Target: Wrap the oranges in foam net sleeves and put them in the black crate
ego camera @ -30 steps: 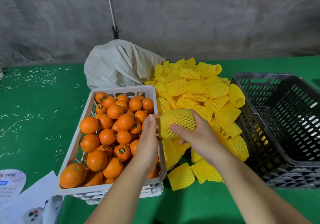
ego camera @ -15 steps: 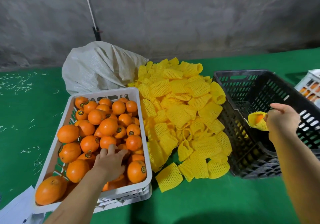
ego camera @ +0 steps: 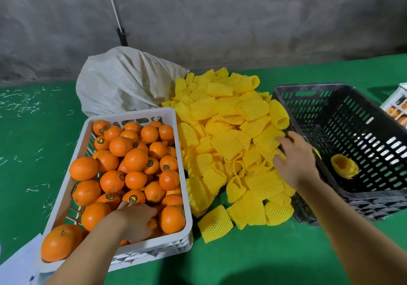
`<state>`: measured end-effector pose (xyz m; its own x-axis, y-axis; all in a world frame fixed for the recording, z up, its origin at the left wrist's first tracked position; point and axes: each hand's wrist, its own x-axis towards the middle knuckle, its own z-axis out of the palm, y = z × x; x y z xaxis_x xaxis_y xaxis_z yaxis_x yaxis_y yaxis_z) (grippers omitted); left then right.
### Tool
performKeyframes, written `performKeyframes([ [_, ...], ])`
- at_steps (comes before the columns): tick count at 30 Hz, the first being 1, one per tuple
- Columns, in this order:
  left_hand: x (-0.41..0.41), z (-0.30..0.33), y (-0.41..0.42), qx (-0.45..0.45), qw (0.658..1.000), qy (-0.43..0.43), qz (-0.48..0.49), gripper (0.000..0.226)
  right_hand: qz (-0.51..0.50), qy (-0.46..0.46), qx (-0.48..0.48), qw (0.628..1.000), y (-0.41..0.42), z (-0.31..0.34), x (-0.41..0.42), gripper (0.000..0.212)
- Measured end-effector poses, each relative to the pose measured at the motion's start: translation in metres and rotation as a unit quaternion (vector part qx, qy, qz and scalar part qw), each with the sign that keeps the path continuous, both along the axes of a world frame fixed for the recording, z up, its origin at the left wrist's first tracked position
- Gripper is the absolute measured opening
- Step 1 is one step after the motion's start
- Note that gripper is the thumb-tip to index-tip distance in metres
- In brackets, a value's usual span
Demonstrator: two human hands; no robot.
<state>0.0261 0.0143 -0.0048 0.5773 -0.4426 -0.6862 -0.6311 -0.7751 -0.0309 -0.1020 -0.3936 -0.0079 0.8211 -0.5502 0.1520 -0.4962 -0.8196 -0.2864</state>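
The left hand [ego camera: 135,222] curls over round orange oranges [ego camera: 132,165] in the white plastic basket [ego camera: 123,254], its grip unclear — the right hand [ego camera: 294,160], fingers spread, touches yellow foam net sleeves [ego camera: 226,143] beside the black slatted crate [ego camera: 356,135], which holds one wrapped orange [ego camera: 344,169].

Right-edge box [ego camera: 397,106] cut off

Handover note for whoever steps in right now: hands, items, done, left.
Left hand: down among the oranges in the white crate, fingers curled on one; a firm grip cannot be told.
Right hand: open, over the right edge of the foam sleeve pile, holding nothing.
Done: one wrapped orange in the black crate.
Left: the white crate is nearly full; sleeve and move the rest.
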Motion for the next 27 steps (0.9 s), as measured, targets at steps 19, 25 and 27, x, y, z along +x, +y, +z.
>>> performKeyframes([
  [19, -0.02, 0.02, -0.057, -0.638, 0.676, 0.064, 0.364, 0.063, 0.194, 0.217, -0.032, 0.956, 0.064, -0.044, 0.081, 0.045],
  [25, -0.031, 0.021, -0.07, -0.639, 0.678, 0.082, 0.355, 0.06, 0.212, 0.306, -0.107, 0.922, 0.049, -0.043, 0.075, 0.022],
  [27, -0.033, 0.019, -0.071, -0.64, 0.678, 0.081, 0.352, 0.059, 0.221, 0.299, -0.125, 0.92, 0.051, -0.042, 0.077, 0.03],
])
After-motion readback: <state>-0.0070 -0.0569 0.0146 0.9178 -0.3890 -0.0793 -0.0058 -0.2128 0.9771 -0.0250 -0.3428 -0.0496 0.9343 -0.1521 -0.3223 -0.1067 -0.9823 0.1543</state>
